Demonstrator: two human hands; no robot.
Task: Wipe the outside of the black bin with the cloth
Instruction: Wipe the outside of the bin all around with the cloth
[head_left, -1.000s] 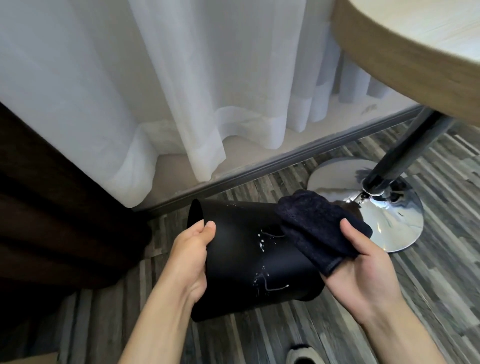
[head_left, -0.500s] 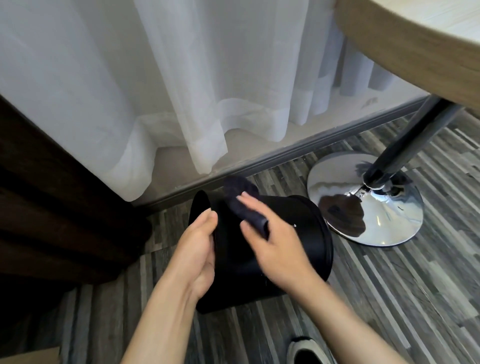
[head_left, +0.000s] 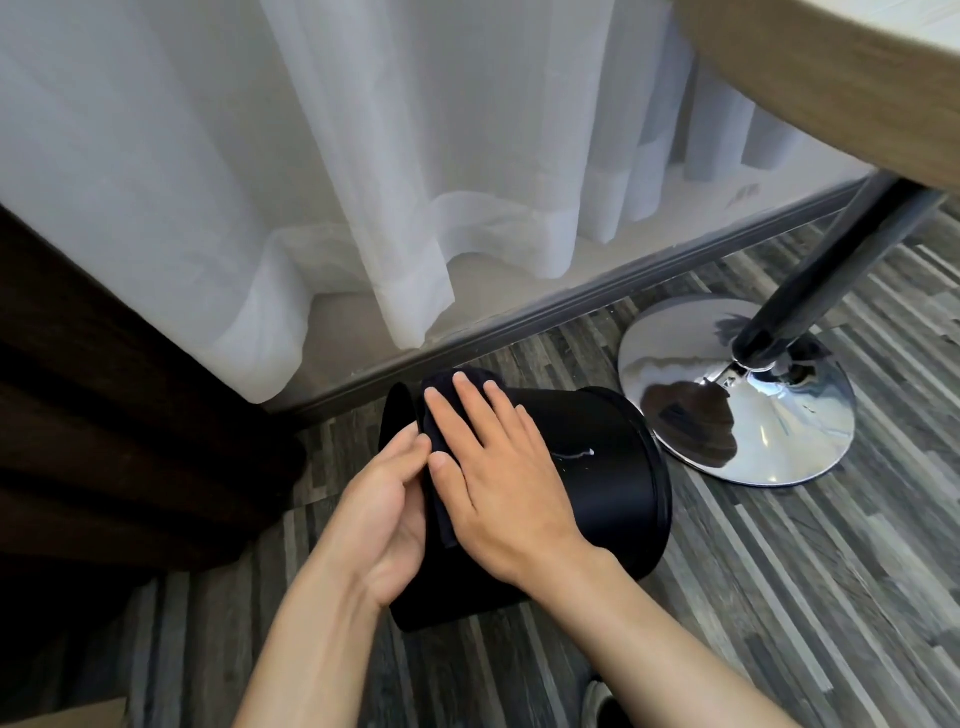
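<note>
Both hands are on the unlabelled bin (head_left: 597, 483) lying sideways, left hand (head_left: 387, 512) flat against its left end, right hand (head_left: 498, 467) flat, pressing the cloth (head_left: 434, 421) on its side.

A sheer white curtain (head_left: 322, 171) fills the upper left and centre of the frame, its hem pooling above a grey baseboard (head_left: 597, 306). Grey striped wood-look floor (head_left: 779, 571) covers the lower right. At upper right a round wooden table (head_left: 831, 67) stands on a dark post (head_left: 831, 270) and shiny chrome base (head_left: 769, 415). Dark brown drapery (head_left: 104, 415) hangs at left.
</note>
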